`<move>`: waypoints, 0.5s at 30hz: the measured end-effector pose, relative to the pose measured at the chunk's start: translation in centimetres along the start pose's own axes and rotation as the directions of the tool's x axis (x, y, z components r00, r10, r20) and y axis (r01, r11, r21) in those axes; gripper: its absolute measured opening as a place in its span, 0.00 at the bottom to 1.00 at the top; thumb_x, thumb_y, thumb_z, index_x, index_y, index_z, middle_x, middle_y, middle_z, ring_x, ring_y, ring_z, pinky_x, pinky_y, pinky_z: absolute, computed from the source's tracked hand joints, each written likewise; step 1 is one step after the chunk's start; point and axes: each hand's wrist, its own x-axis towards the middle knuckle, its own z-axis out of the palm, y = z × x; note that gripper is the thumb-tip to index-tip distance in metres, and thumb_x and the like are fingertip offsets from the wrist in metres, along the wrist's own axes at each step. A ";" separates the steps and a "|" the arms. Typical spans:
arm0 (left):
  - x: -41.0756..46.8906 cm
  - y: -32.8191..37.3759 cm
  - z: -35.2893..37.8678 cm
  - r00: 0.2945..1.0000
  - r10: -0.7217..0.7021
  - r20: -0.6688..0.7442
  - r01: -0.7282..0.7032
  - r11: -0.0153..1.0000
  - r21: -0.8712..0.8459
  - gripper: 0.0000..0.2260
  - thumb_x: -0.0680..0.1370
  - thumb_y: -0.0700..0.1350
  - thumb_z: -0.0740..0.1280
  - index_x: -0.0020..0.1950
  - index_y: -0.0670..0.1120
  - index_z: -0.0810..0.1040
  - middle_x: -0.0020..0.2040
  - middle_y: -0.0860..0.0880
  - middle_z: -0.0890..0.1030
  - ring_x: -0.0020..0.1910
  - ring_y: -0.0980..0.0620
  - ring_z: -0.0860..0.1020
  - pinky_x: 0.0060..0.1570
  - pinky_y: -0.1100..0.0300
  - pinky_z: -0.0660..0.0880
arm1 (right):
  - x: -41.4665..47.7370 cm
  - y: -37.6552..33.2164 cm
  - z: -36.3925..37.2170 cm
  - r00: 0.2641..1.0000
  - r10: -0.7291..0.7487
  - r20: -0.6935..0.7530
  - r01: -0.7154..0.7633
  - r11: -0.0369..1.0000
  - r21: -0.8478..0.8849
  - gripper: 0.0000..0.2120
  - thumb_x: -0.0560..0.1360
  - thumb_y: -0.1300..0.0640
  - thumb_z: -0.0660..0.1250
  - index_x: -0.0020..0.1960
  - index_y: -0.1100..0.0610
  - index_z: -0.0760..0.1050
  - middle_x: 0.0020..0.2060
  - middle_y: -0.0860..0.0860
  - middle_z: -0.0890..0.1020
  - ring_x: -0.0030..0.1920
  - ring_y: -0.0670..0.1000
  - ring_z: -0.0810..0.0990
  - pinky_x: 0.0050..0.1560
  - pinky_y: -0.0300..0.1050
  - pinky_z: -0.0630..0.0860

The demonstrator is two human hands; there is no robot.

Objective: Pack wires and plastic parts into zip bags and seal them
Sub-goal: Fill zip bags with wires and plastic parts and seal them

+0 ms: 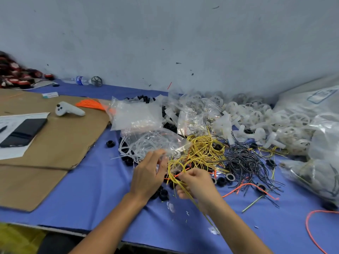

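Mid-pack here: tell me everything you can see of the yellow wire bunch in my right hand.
The yellow wire bunch is several thin, glossy insulated strands bent into one loop. The right hand pinches it where the strands cross; loose ends trail back toward the camera. Its top reaches the bigger yellow pile. The left hand, holding a clear bag, is just beside it.

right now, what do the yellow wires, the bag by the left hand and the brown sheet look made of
Yellow wires: likely glossy plastic insulation; they hold springy loops. Bag: thin clear plastic film, shiny and crinkled. Brown sheet: matte cardboard, by its ragged edge.
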 end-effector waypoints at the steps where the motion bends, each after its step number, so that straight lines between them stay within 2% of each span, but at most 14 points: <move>1: 0.0 0.1 -0.1 1.000 0.014 0.006 -0.014 1.000 0.008 0.08 0.83 0.53 0.60 0.61 0.55 0.73 0.45 0.62 0.69 0.36 0.63 0.70 0.34 0.64 0.70 | 0.7 -0.7 -0.1 1.000 -0.009 -0.018 0.010 0.999 0.038 0.05 0.78 0.64 0.65 0.45 0.66 0.74 0.33 0.62 0.81 0.29 0.54 0.79 0.32 0.44 0.79; 3: 0.0 0.1 -0.2 1.000 0.022 0.018 -0.022 1.000 0.017 0.09 0.83 0.54 0.59 0.61 0.55 0.73 0.46 0.62 0.69 0.37 0.62 0.70 0.33 0.62 0.72 | 2.0 -1.6 0.1 1.000 -0.009 0.003 0.009 0.988 0.153 0.05 0.78 0.65 0.65 0.52 0.66 0.76 0.38 0.62 0.83 0.36 0.55 0.82 0.37 0.45 0.81; 6: -0.1 0.0 -0.2 1.000 -0.001 0.031 0.000 1.000 0.020 0.11 0.82 0.55 0.58 0.63 0.56 0.73 0.48 0.59 0.74 0.40 0.58 0.75 0.35 0.56 0.76 | 2.9 -2.0 1.7 0.988 -0.033 0.149 -0.010 0.960 0.278 0.07 0.78 0.68 0.62 0.52 0.62 0.77 0.42 0.59 0.84 0.43 0.55 0.84 0.48 0.47 0.82; 8: -0.2 0.0 -0.1 0.999 -0.005 0.046 0.004 1.000 0.027 0.11 0.83 0.56 0.57 0.63 0.58 0.72 0.49 0.58 0.74 0.42 0.57 0.76 0.35 0.55 0.77 | 3.3 -1.7 2.9 0.985 -0.051 0.165 -0.004 0.948 0.318 0.09 0.77 0.71 0.60 0.54 0.63 0.75 0.46 0.62 0.82 0.46 0.57 0.83 0.51 0.50 0.81; 10: -0.3 0.0 0.0 0.998 -0.004 0.064 0.002 0.999 0.034 0.11 0.83 0.56 0.57 0.64 0.58 0.72 0.51 0.58 0.75 0.44 0.57 0.77 0.36 0.55 0.77 | 3.8 -1.5 3.8 0.994 -0.061 0.095 0.029 0.949 0.313 0.11 0.75 0.74 0.59 0.56 0.68 0.73 0.46 0.66 0.79 0.45 0.60 0.81 0.46 0.52 0.79; 12: -0.3 0.0 0.0 0.997 0.003 0.077 -0.006 0.999 0.036 0.12 0.83 0.56 0.56 0.65 0.59 0.72 0.51 0.57 0.75 0.46 0.55 0.78 0.38 0.54 0.78 | 4.5 -1.7 4.6 0.998 -0.051 0.024 0.043 0.967 0.251 0.11 0.74 0.75 0.58 0.54 0.71 0.74 0.42 0.65 0.78 0.41 0.60 0.79 0.39 0.51 0.75; 15: -0.2 -0.1 -0.1 0.995 0.012 0.101 -0.014 1.000 0.014 0.12 0.84 0.55 0.57 0.65 0.58 0.73 0.52 0.56 0.77 0.49 0.55 0.79 0.42 0.53 0.78 | 5.5 -2.7 5.8 1.000 0.019 -0.013 -0.015 0.972 0.233 0.09 0.77 0.70 0.56 0.54 0.71 0.72 0.39 0.62 0.75 0.39 0.58 0.74 0.36 0.48 0.69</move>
